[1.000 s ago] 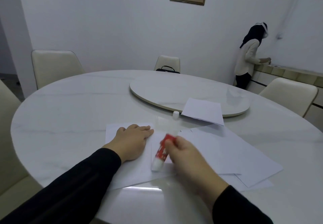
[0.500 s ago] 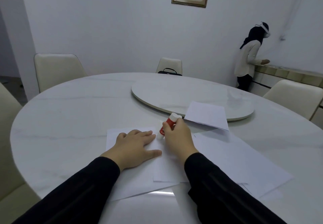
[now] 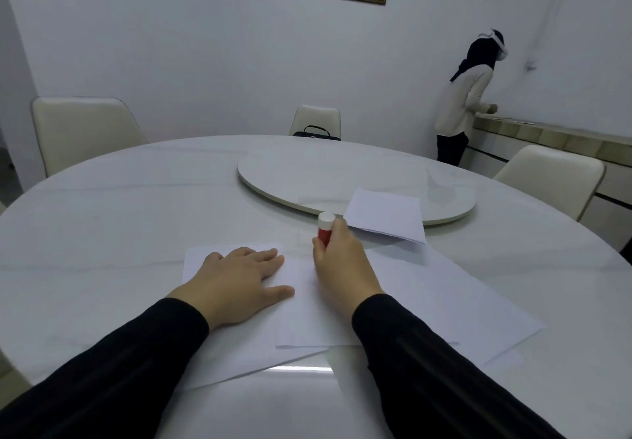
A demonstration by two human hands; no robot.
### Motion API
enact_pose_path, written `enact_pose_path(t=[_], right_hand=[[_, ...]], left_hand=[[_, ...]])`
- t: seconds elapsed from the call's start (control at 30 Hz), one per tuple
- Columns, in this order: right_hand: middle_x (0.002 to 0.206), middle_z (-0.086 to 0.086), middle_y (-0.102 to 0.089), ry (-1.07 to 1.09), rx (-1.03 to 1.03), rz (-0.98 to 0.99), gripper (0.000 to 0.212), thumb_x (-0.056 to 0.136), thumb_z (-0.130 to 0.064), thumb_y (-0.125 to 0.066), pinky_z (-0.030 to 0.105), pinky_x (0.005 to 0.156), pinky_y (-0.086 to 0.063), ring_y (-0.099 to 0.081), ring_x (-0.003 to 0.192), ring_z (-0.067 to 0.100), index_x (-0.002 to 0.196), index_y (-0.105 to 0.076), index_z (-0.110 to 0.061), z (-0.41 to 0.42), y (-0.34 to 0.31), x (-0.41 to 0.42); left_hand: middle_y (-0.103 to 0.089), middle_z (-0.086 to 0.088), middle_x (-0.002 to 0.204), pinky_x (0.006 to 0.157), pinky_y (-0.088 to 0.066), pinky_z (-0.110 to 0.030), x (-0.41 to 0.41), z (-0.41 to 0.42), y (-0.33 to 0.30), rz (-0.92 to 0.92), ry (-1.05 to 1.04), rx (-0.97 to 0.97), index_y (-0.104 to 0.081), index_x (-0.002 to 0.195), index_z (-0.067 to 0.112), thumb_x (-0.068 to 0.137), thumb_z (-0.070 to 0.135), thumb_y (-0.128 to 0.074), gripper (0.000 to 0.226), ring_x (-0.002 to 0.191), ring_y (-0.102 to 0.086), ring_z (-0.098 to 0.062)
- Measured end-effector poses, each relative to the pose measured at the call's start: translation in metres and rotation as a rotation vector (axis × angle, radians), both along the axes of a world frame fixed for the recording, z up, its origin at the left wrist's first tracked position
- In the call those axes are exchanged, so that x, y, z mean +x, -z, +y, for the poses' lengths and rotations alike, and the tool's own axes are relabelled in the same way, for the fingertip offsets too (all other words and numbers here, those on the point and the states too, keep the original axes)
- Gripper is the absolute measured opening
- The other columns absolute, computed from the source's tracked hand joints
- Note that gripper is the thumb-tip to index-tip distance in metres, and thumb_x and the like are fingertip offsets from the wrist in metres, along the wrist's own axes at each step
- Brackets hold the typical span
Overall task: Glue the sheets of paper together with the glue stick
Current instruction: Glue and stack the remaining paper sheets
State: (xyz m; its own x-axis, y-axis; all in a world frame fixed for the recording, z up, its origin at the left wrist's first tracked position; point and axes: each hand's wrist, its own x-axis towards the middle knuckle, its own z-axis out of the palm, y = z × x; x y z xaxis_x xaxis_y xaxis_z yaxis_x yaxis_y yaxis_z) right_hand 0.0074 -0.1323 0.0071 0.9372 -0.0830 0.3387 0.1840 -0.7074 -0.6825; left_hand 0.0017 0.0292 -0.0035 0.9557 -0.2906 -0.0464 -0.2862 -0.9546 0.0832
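Several white paper sheets (image 3: 444, 301) lie overlapping on the round white table (image 3: 102, 216) in front of me. My left hand (image 3: 236, 284) rests flat, fingers spread, on the left sheet (image 3: 198, 260). My right hand (image 3: 342, 267) grips a red glue stick (image 3: 324, 230) with a white end, held upright at the far edge of the middle sheet (image 3: 307, 319). The stick's lower part is hidden by my fingers.
A folded white sheet (image 3: 386, 214) lies across the rim of the turntable (image 3: 307, 171) at the table's centre. Cream chairs (image 3: 82, 130) stand around the table, one with a black bag (image 3: 316, 132). A person (image 3: 468, 103) stands at a counter at the back right.
My right hand has carried the glue stick from the near edge of the sheet up to its far edge and stood it upright. My left hand has stayed flat on the paper.
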Motion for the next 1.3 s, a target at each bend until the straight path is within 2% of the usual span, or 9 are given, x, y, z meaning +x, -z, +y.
enact_pose_path(t=[0.17,0.5,0.6,0.7,0.87,0.97,1.1,1.23,1.3], right_hand=[[0.094,0.007,-0.052,0.042,0.036,0.063,0.015,0.097,-0.023,-0.046,0.028,0.061,-0.033,-0.048,0.081,0.023,0.095,-0.037,-0.011,-0.049,-0.005,0.0],[0.1,0.009,-0.057,0.176,0.039,0.122,0.026,0.096,-0.026,-0.046,0.029,0.069,-0.036,-0.052,0.083,0.025,0.11,-0.047,-0.004,-0.113,-0.005,0.004],[0.101,0.007,-0.057,0.24,0.299,0.115,0.027,0.095,-0.028,-0.049,0.03,0.066,-0.037,-0.053,0.078,0.02,0.113,-0.05,-0.008,-0.123,0.002,0.005],[0.083,0.005,-0.058,0.319,0.702,0.123,0.025,0.095,-0.032,-0.05,0.028,0.057,-0.039,-0.051,0.063,0.015,0.108,-0.055,-0.011,-0.136,0.008,0.004],[0.071,0.004,-0.056,0.346,0.871,0.078,0.026,0.095,-0.032,-0.049,0.027,0.061,-0.037,-0.048,0.058,0.015,0.104,-0.055,-0.008,-0.143,0.011,0.007],[0.076,0.002,-0.057,0.335,0.877,0.065,0.024,0.095,-0.032,-0.05,0.025,0.058,-0.036,-0.048,0.057,0.013,0.104,-0.055,-0.01,-0.141,0.01,0.004],[0.083,0.0,-0.062,0.26,0.797,0.033,0.021,0.095,-0.028,-0.053,0.022,0.053,-0.037,-0.049,0.056,0.012,0.106,-0.057,-0.011,-0.135,0.008,-0.002],[0.097,0.005,-0.065,0.229,0.707,0.038,0.019,0.092,-0.03,-0.056,0.023,0.056,-0.039,-0.052,0.056,0.012,0.104,-0.058,-0.016,-0.13,0.006,-0.005],[0.098,0.006,-0.066,0.21,0.7,0.041,0.021,0.091,-0.031,-0.058,0.023,0.056,-0.038,-0.053,0.056,0.012,0.106,-0.06,-0.016,-0.127,0.005,-0.006]], left_hand=[[-0.009,0.023,0.157,0.113,-0.015,-0.04,-0.001,0.001,0.001,-0.001,-0.008,-0.02,-0.016,0.147,0.04,0.087,0.067,-0.028,0.067,0.145,-0.01,-0.008],[-0.013,0.023,0.156,0.113,-0.013,-0.04,-0.001,-0.001,-0.005,0.043,-0.037,-0.06,-0.019,0.146,0.041,0.085,0.068,-0.034,0.068,0.144,-0.011,-0.009],[-0.021,0.02,0.154,0.111,-0.016,-0.04,-0.001,-0.005,-0.012,0.081,-0.066,-0.079,-0.026,0.144,0.038,0.084,0.064,-0.043,0.067,0.142,-0.015,-0.01],[-0.026,0.015,0.151,0.107,-0.021,-0.04,-0.001,-0.013,-0.022,0.108,-0.103,-0.081,-0.031,0.14,0.033,0.083,0.057,-0.052,0.065,0.139,-0.019,-0.014],[-0.02,0.008,0.154,0.109,-0.025,-0.04,0.0,-0.038,-0.039,0.059,-0.061,0.004,-0.021,0.145,0.031,0.085,0.03,-0.06,0.072,0.141,-0.017,-0.02],[-0.039,0.008,0.139,0.094,-0.038,-0.027,0.001,-0.056,-0.046,0.029,0.069,-0.083,-0.039,0.136,0.035,0.086,0.003,-0.049,0.06,0.127,-0.037,-0.016],[-0.05,0.011,0.099,0.074,-0.041,-0.02,0.0,-0.068,-0.05,0.092,0.135,-0.026,-0.067,0.104,0.035,0.086,-0.002,-0.037,0.05,0.093,-0.053,-0.013],[-0.052,0.009,0.099,0.079,-0.04,-0.021,0.002,-0.061,-0.052,0.064,0.107,0.003,-0.068,0.103,0.026,0.09,0.001,-0.038,0.041,0.092,-0.051,-0.013],[-0.058,0.006,0.109,0.083,-0.041,-0.023,0.003,-0.068,-0.051,-0.05,0.092,-0.137,-0.064,0.108,0.024,0.094,0.018,-0.046,0.024,0.094,-0.051,-0.013]])
